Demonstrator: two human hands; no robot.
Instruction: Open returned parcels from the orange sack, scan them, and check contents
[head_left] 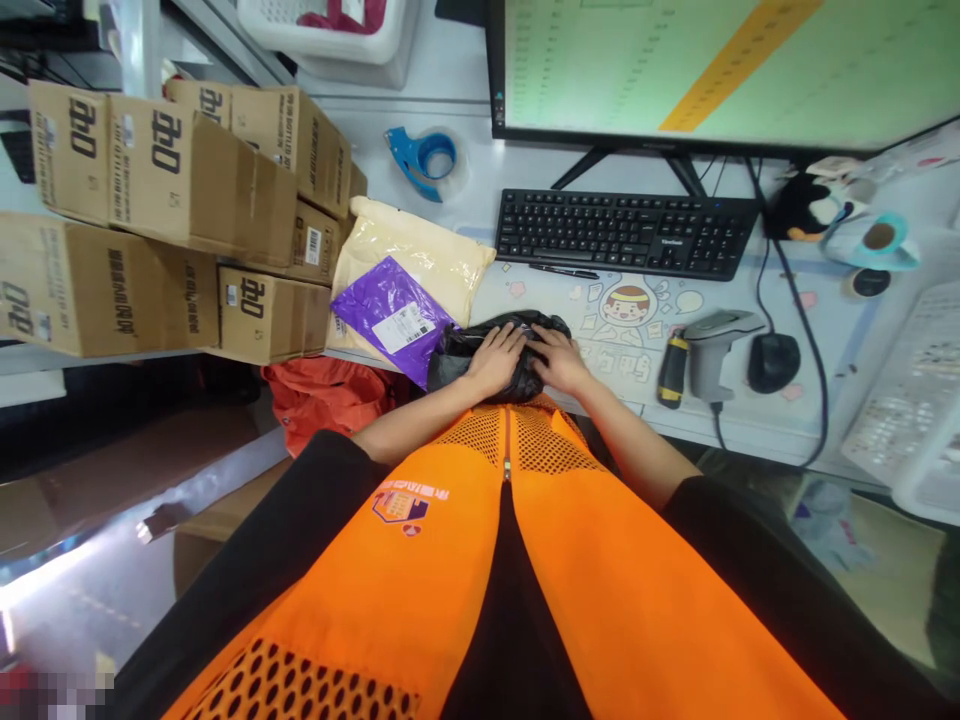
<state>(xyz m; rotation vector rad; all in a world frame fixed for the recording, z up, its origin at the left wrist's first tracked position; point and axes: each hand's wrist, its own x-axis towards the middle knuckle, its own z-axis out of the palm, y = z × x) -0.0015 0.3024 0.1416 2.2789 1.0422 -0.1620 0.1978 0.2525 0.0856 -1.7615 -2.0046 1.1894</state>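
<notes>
A crumpled black plastic bag (459,362) lies at the front edge of the desk, close against my orange vest (450,500). My left hand (495,362) rests on top of it with the fingers stretched out and lying flat. From the other side my right hand (561,362) touches the bag, its fingers spread over the black plastic. The contents of the bag are hidden. Just left of it, a purple mailing bag (379,290) with a white label (403,327) lies over a cream padded mailer (409,250), and its lower corner meets the black plastic.
Cardboard boxes (247,200) are stacked at the left. Behind the mailers sits a blue tape dispenser (412,160). A keyboard (622,232) stands below the monitor (675,70). To the right are a yellow-black handled tool (673,370), a barcode scanner (712,355) and a mouse (773,362).
</notes>
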